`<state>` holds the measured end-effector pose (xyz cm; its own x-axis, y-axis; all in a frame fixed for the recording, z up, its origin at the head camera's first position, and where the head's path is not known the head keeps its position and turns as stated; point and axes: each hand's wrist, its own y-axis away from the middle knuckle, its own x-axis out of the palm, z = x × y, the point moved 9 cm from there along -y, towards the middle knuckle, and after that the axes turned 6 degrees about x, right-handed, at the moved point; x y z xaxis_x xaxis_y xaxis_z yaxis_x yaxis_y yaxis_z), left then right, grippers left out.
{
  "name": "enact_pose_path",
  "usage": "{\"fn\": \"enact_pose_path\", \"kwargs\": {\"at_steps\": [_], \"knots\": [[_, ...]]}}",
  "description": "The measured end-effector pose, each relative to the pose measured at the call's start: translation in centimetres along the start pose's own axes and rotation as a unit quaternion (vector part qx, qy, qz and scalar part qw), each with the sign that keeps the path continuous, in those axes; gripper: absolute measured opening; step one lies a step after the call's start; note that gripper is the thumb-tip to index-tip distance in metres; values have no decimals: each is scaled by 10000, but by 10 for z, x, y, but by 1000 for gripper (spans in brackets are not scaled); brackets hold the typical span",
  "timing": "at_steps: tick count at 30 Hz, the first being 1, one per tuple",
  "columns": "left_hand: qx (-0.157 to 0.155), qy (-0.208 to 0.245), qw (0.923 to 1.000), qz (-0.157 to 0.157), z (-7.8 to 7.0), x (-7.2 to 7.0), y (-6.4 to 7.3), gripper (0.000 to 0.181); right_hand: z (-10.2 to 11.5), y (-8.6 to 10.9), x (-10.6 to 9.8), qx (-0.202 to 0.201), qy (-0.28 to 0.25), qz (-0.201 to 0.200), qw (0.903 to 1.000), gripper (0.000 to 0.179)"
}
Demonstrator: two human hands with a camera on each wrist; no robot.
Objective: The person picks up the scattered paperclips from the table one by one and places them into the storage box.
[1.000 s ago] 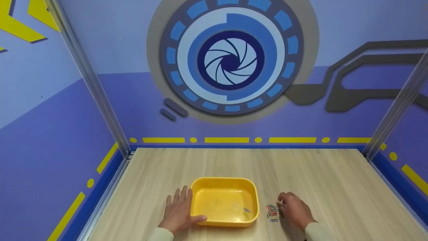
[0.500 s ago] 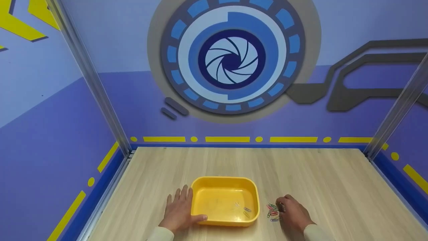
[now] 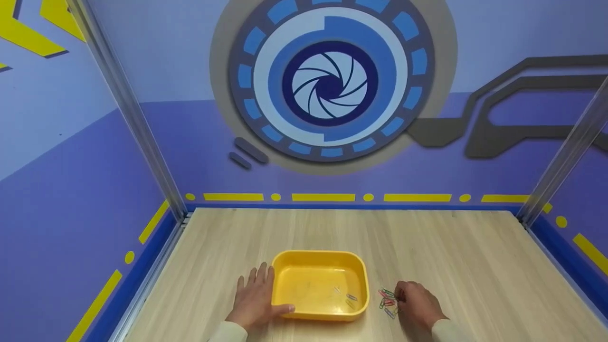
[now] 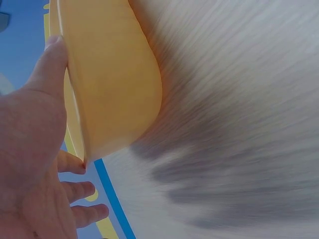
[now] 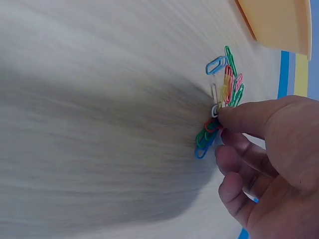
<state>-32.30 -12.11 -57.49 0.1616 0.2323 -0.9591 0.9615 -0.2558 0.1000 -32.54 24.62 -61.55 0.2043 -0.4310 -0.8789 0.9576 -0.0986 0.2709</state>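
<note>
A yellow plastic tray (image 3: 304, 255) stands on the table with a few paper clips (image 3: 351, 298) inside, towards its right. My left hand (image 3: 254, 297) rests against its left side, fingers spread and straight, thumb over the near rim; the left wrist view shows that thumb (image 4: 52, 62) on the rim. To the right of the tray lies a small pile of coloured paper clips (image 5: 229, 82). At that pile my right hand (image 3: 420, 304) pinches a paper clip (image 5: 215, 110) between thumb and index finger, other fingers bent. Red, green and blue clips (image 5: 203, 142) sit right by the fingertips.
A light wood table (image 3: 475, 266) carries everything. Purple-blue panels with a round printed motif (image 3: 327, 88) close off the back and both sides. Metal posts (image 3: 128, 114) rise at the back corners.
My right hand has shifted slightly at the pile, its fingertips drawing together. A blue paper clip on the near side has turned. My left hand and the tray stay put.
</note>
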Motion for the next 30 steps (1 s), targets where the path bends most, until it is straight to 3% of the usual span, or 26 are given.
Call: {"fn": "enact_pose_path", "kwargs": {"at_steps": [12,24,30], "knots": [[191,12,9998,-103,-5,-4,3,112,4,5,-10,-286,-122,-291,9991,15],[165,89,9997,-144,-6,-4,-1,113,6,2,-16,-63,-68,-308,9995,11],[69,196,9998,-20,-1,0,0,114,20,-1,-18,-49,-235,-154,9996,12]]}}
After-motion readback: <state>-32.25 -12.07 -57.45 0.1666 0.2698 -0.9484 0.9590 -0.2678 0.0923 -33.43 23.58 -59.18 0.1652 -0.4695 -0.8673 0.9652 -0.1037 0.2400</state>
